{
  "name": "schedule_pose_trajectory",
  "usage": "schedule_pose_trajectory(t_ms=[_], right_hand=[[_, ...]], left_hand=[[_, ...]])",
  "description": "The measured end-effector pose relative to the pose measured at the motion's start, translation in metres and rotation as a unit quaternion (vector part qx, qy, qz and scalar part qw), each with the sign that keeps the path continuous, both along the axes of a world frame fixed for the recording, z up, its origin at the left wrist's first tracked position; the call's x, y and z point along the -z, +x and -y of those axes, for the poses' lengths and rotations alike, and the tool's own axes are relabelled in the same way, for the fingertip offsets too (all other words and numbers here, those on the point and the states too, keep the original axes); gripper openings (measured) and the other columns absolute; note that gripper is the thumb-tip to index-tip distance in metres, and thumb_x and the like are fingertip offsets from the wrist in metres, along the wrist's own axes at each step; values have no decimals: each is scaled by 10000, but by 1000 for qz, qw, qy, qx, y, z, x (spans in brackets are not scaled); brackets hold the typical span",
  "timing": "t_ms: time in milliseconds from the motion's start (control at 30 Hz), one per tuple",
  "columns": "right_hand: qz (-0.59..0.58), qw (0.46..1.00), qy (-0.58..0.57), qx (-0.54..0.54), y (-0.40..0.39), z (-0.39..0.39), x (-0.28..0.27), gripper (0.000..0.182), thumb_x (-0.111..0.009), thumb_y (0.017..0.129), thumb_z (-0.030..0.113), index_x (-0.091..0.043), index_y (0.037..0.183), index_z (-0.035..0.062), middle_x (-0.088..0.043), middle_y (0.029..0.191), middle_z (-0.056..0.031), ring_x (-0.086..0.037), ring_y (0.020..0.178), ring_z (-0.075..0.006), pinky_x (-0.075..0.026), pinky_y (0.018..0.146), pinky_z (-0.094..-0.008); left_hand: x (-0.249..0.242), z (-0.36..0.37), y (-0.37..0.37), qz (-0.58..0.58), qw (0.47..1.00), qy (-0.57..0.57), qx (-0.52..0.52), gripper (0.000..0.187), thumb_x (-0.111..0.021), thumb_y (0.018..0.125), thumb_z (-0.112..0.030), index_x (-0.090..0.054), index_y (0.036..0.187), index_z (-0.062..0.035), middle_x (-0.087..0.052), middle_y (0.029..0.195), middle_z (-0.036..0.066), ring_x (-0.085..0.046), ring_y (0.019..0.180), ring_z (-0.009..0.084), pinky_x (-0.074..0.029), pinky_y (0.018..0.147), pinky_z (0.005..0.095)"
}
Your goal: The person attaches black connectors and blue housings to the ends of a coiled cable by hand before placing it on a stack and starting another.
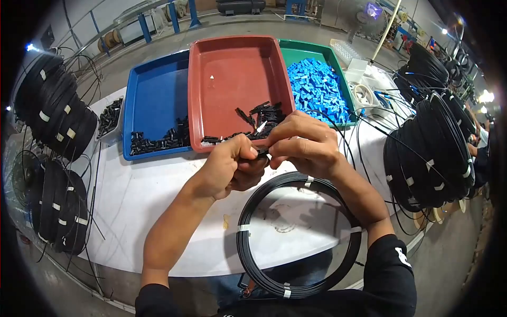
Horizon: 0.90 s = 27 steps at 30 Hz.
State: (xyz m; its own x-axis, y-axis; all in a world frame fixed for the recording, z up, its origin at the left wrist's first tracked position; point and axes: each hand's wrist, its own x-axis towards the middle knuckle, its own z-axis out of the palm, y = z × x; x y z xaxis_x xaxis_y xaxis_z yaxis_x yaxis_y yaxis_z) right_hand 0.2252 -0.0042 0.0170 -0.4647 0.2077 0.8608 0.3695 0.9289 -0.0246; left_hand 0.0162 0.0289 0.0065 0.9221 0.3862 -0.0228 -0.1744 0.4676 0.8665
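My left hand point(232, 162) is closed around a small black plastic part point(262, 151), with the thumb on top. Thumb and fingers of my right hand point(306, 143) pinch at the same spot, close against the left; what they grip is mostly hidden. Just beyond both hands is a red tray point(237, 68) with a pile of small black parts point(269, 115) in its near right corner. Below my hands, a coil of black cable point(246, 259), tied with white tape, lies at the table's near edge. A thin black cable rises by my right hand.
A blue tray point(156, 100) with black parts stands left, beside a small bin of black pieces point(110, 119). Right is a green tray point(311, 48) full of blue connectors point(317, 87). Stacked cable coils point(430, 153) flank the white table point(132, 211) on both sides.
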Motion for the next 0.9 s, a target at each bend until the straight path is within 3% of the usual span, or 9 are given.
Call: schedule_pose_trajectory(t_ms=[267,300,400,467,533,633,667,700,900], right_hand=[[-30,998,-49,-30,-5,10,5,242,-756,665,-46,-589,811,50,-657,795,-56,-627,690,-224,-473,593,-328],[-31,998,-49,-29,-5,16,2,242,-756,665,-46,-589,811,50,-657,795,-56,-627,690,-224,-473,593,-328],[-57,965,-257,14,-7,30,-9,210,-740,728,-62,-569,828,10,-633,728,-78,-631,684,-228,-483,606,-344],[-68,868,-489,52,-8,27,-17,191,-724,787,-68,-550,845,-15,-642,716,-97,-648,692,-211,-485,612,-343],[-66,877,-475,25,-6,20,-9,182,-722,814,-56,-552,863,-14,-658,731,-100,-659,702,-181,-485,617,-337],[-59,939,-339,-11,-7,15,0,226,-746,745,-62,-591,888,21,-684,833,-92,-658,692,-227,-501,640,-338],[-58,939,-338,-10,-7,14,0,226,-746,745,-62,-591,888,21,-684,833,-92,-658,692,-227,-501,640,-338],[-2,979,-206,2,-8,12,0,241,-748,713,-42,-598,885,36,-687,874,-89,-644,678,-233,-493,628,-333],[119,989,86,30,0,15,0,196,-693,673,42,-535,780,83,-654,879,-82,-530,578,-188,-416,500,-325]], left_hand=[[9,8,2,-55,994,76,-56,305,-403,897,-219,-375,615,-106,-334,540,-20,-264,422,121,-249,414,287],[10,16,8,3,919,337,-205,245,-445,868,-191,-426,648,-85,-351,544,5,-281,420,157,-289,427,315],[-11,28,2,-93,815,526,-224,176,-553,767,-177,-572,649,-48,-463,515,94,-426,413,273,-413,467,406],[-14,35,12,-248,531,752,-302,243,-573,733,-210,-594,545,-56,-544,511,134,-565,468,300,-456,478,412],[-12,20,8,-260,509,766,-295,294,-573,710,-233,-588,479,-51,-577,516,160,-638,527,297,-486,489,395],[-21,-15,-11,-76,647,748,-127,314,-501,754,-214,-569,537,2,-542,505,166,-502,437,321,-399,449,414],[-23,-13,-15,-93,826,543,-116,355,-484,793,-204,-465,507,4,-459,463,116,-392,399,248,-326,433,383],[-21,-13,-16,-75,875,470,-84,366,-454,814,-208,-414,504,-16,-414,462,69,-353,418,174,-293,429,342],[11,3,2,-66,990,79,-101,362,-431,851,-208,-302,535,-87,-257,498,-18,-241,419,112,-241,420,284]])
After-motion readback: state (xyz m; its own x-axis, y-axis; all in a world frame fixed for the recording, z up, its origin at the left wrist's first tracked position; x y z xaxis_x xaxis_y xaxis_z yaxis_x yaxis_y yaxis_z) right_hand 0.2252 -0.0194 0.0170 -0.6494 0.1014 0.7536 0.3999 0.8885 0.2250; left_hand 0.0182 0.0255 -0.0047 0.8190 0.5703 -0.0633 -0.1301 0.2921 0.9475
